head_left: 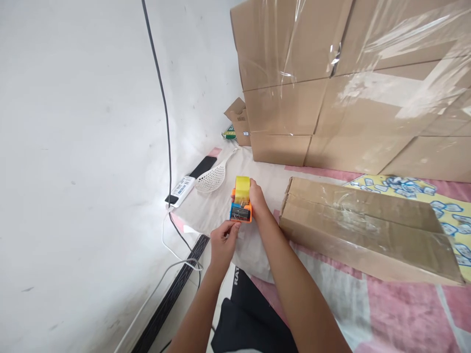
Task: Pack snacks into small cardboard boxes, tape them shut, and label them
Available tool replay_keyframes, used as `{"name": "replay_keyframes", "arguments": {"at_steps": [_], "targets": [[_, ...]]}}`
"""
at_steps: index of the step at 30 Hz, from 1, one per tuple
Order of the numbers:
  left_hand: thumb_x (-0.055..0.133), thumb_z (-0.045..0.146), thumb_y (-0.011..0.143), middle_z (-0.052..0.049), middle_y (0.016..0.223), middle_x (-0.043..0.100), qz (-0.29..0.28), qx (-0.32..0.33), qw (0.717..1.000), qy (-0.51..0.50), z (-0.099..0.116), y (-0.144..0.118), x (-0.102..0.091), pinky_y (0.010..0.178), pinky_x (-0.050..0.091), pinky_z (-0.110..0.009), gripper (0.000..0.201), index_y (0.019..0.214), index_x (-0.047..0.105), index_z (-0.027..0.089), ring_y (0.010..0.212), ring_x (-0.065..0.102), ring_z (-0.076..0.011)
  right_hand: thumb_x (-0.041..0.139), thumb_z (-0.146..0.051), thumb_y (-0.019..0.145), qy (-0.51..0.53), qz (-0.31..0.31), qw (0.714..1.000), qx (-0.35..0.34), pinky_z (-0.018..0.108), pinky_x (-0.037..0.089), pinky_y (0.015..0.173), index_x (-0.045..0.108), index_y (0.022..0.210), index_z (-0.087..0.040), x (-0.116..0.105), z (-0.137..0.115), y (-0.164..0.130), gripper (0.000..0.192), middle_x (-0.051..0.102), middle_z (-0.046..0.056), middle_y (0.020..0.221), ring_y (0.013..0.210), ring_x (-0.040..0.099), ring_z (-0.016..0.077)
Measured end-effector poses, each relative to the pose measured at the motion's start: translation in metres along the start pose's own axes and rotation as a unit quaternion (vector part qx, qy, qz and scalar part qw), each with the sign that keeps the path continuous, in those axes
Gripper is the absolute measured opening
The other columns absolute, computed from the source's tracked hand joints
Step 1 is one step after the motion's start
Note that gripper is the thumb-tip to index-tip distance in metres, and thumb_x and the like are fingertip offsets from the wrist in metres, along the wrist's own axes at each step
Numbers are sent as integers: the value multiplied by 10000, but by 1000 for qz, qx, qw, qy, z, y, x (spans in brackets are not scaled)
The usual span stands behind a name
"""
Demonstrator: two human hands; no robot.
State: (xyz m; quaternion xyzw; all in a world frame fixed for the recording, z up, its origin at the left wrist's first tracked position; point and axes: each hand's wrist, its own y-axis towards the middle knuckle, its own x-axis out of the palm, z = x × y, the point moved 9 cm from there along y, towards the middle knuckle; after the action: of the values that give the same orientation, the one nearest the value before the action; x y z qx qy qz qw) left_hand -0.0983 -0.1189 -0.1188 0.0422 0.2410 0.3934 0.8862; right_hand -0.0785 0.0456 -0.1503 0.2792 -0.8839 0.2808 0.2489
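Note:
My right hand (259, 200) is wrapped around the side of an orange and blue tape dispenser (250, 214), holding it above the pale cloth. A roll of yellow tape (242, 186) sits in its far end, and a dark roller shows at the near end. Just below that near edge, my left hand (223, 240) is closed, thumb and finger pinched together. What lies in the pinch is too small to tell. To the right of my forearm, a long cardboard box (362, 230) with glossy tape along its top rests on the bedding.
Large cardboard boxes (283, 113) in clear film stand behind. A white slotted spoon (211, 179), a white power strip (182, 190) and a black flat object (203, 167) lie left of the dispenser. A dark cable (162, 83) hangs along the white wall (81, 122).

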Motion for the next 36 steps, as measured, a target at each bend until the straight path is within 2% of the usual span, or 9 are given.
{"name": "replay_keyframes", "arguments": {"at_steps": [9,12,16,20,23,25,29,33,36], "targets": [[564,485,933,-25,664,661,7,49,999,9,-14,2,3,586,424,-261,380,732,690,188,579,529,-138,326,-459,974,5,5,1000,17,316,526,489,643,796,-204,-1,4,0,445,652,49,565,478,615,205],[581,475,912,-41,676,689,-30,62,997,15,-18,6,11,595,458,-275,350,753,726,198,577,563,-152,347,-470,964,17,-4,1000,16,314,535,506,636,790,-208,-1,5,1,427,675,56,603,508,634,204],[682,436,820,-76,759,757,-100,79,992,21,-19,8,24,732,543,-329,237,773,779,225,720,682,-209,383,-461,956,33,-15,999,19,323,546,529,632,789,-209,1,8,1,392,676,56,608,539,656,215],[653,431,847,-63,688,730,-81,65,994,20,-25,5,18,657,525,-307,267,744,775,217,612,645,-179,319,-491,986,35,-20,999,5,313,521,504,643,799,-192,5,13,0,479,641,58,568,531,650,219],[660,447,859,-49,677,713,-68,46,997,6,-30,0,16,597,494,-275,281,806,791,204,562,609,-151,245,-555,1008,38,-7,999,-34,281,507,519,625,790,-183,5,11,0,575,649,68,623,574,650,196],[630,470,891,-24,612,665,-51,29,998,-11,-33,-3,14,544,461,-257,323,854,788,191,508,562,-132,234,-605,1013,-20,25,993,-114,260,494,550,590,768,-200,0,0,0,593,634,50,660,602,629,171],[617,517,906,21,525,569,-22,3,998,-54,-36,-6,6,486,412,-233,376,885,764,172,462,504,-112,355,-531,1026,-198,75,940,-268,238,438,608,455,669,-240,0,-24,-6,471,502,-16,631,617,526,136],[632,530,898,11,558,605,-17,-11,996,-90,-33,-6,-3,534,460,-239,386,903,739,159,513,565,-124,462,-407,1008,-257,48,923,-283,249,400,623,400,630,-246,7,-23,-6,416,442,-40,602,595,462,131],[642,518,898,19,558,609,-14,-17,994,-106,-29,-5,-10,570,484,-245,376,961,717,155,526,581,-127,477,-430,997,-289,60,911,-287,261,398,649,421,653,-245,5,-23,-13,395,460,-40,616,616,462,141]]}}
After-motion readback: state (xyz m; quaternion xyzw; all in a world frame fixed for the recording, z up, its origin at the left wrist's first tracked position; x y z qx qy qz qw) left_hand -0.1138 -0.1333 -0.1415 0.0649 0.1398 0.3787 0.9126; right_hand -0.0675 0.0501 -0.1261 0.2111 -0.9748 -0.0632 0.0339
